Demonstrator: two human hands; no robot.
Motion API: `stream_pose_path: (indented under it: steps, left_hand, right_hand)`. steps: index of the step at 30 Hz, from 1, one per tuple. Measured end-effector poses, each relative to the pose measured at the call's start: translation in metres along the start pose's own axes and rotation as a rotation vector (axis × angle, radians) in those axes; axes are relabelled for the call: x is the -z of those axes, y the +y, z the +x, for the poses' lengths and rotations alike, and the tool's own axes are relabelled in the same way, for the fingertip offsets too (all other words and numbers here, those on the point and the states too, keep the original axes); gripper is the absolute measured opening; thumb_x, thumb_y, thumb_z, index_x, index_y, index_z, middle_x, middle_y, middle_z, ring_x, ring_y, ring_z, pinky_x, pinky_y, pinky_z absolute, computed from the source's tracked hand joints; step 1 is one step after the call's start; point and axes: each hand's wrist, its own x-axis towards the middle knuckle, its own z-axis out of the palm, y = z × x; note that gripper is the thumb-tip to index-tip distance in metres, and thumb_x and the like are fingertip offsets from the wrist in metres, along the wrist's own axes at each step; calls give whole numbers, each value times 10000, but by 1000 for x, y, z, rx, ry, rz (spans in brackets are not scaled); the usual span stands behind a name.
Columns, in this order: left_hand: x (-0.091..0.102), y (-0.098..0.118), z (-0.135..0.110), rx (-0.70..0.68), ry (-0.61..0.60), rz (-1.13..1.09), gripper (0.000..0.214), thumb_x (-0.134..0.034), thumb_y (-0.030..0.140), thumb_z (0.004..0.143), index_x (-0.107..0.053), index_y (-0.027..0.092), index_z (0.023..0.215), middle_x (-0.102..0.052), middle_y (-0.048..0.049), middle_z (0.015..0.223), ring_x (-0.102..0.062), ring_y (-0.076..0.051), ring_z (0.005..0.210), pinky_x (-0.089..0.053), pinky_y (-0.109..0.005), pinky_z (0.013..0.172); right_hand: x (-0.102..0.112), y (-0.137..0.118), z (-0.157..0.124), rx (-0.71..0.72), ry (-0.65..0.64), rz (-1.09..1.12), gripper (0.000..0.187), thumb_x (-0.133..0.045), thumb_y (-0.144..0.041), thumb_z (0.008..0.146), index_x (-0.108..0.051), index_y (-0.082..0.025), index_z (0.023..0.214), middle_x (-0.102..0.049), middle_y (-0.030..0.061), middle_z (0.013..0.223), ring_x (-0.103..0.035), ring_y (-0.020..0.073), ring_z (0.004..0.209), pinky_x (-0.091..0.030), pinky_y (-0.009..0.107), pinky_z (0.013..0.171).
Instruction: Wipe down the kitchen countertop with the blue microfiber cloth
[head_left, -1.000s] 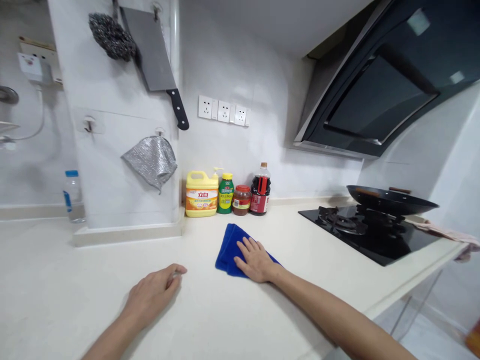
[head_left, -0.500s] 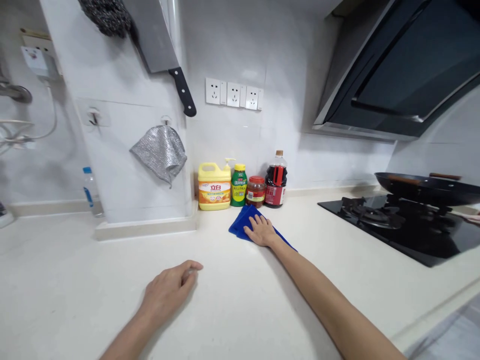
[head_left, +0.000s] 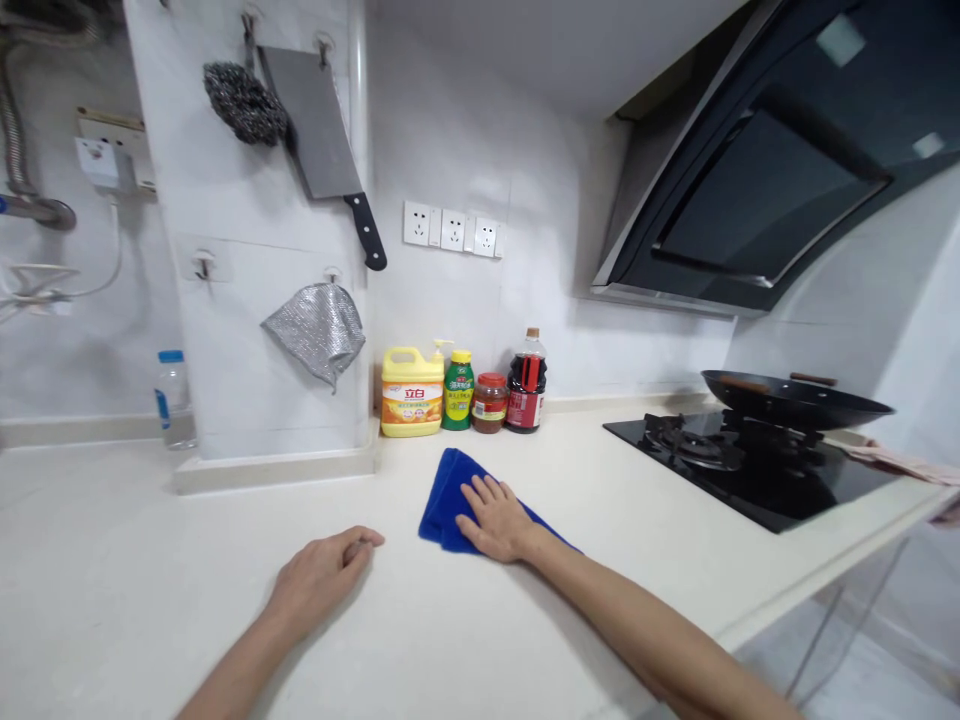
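My right hand lies flat on a blue cloth, its fingers spread and pressing it against the white countertop. Part of the cloth is hidden under the palm and forearm. To the left, my left hand rests on the countertop with its fingers loosely curled in, thumb close to the index finger; I see nothing in it. Beyond the cloth stand a yellow detergent jug with a pump, a green bottle with a yellow cap, a red-lidded jar and a dark sauce bottle.
A black gas stove with a wok is on the right, under a range hood. A cleaver, a steel scourer and a silver cloth hang on the pillar. A clear bottle stands at the left.
My right hand has drawn the blue cloth back toward me and a little left, away from the bottles. The left hand still rests curled on the countertop. The view has tilted up and shifted right.
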Motion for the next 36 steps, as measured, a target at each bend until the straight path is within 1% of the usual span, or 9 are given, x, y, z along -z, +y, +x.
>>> stream_pose_path:
  steps: [3,7,11,13,16,21,27,32,36]
  left_hand:
    - [-1,-3,2,-20,10,-26,361,-362,382,930,-686,310,1071,-695,18,794,-634,-185,812,-373,-281,697]
    - [0,0,-2,-31,25,-20,354,-364,347,925,-686,298,1064,-711,7,812,-646,-194,856,-380,-287,715]
    - [-2,7,-6,-10,21,33,360,-363,317,909,-654,299,1122,-722,-11,877,-652,-220,925,-388,-306,727]
    - [-4,8,-6,-7,20,49,365,-361,314,904,-639,305,1140,-724,-17,939,-646,-232,956,-392,-321,753]
    - [-6,8,-4,7,14,57,364,-358,315,902,-632,315,1141,-721,-17,969,-639,-240,975,-390,-334,773]
    - [-4,9,-4,39,-25,61,363,-357,311,909,-628,333,1148,-712,4,905,-638,-230,966,-373,-316,734]
    - [0,15,-6,87,-52,70,347,-382,293,913,-637,337,1144,-700,19,837,-641,-211,933,-358,-294,688]
    - [-1,15,-5,99,-52,53,335,-402,300,913,-648,339,1136,-701,14,855,-636,-214,939,-358,-306,699]
    - [0,13,-5,92,-45,35,345,-388,299,911,-656,346,1124,-689,24,828,-635,-207,908,-362,-306,706]
  right_hand:
    - [-1,-19,-36,66,11,29,775,-167,-613,960,-189,-125,1561,-95,153,1625,-46,315,1500,-44,502,1202]
    - [-4,-35,-82,104,22,53,760,-163,-616,964,-178,-153,1566,-69,135,1627,-21,310,1501,-25,509,1206]
    - [-5,-38,-98,97,5,54,761,-160,-640,960,-149,-189,1573,-29,104,1630,10,295,1503,-35,511,1209]
    - [-5,-37,-88,89,1,44,767,-156,-647,958,-150,-189,1573,-30,103,1630,3,289,1504,-42,510,1208]
    - [-5,-33,-55,65,-1,33,780,-150,-642,958,-165,-157,1569,-61,125,1631,-20,309,1502,-46,512,1202]
    - [-9,-24,10,-31,5,15,788,-158,-642,948,-171,-155,1567,-84,124,1635,-32,324,1499,-47,509,1194]
    - [-11,-14,70,-135,12,-5,789,-159,-637,946,-159,-152,1569,-101,142,1632,-59,341,1494,-57,509,1182]
    - [-8,-2,106,-126,-5,-7,774,-175,-634,947,-167,-174,1569,-106,110,1637,-69,311,1497,-59,476,1186]
    - [-7,2,116,-112,-9,-3,767,-178,-640,947,-170,-191,1569,-103,85,1641,-67,288,1499,-51,454,1190]
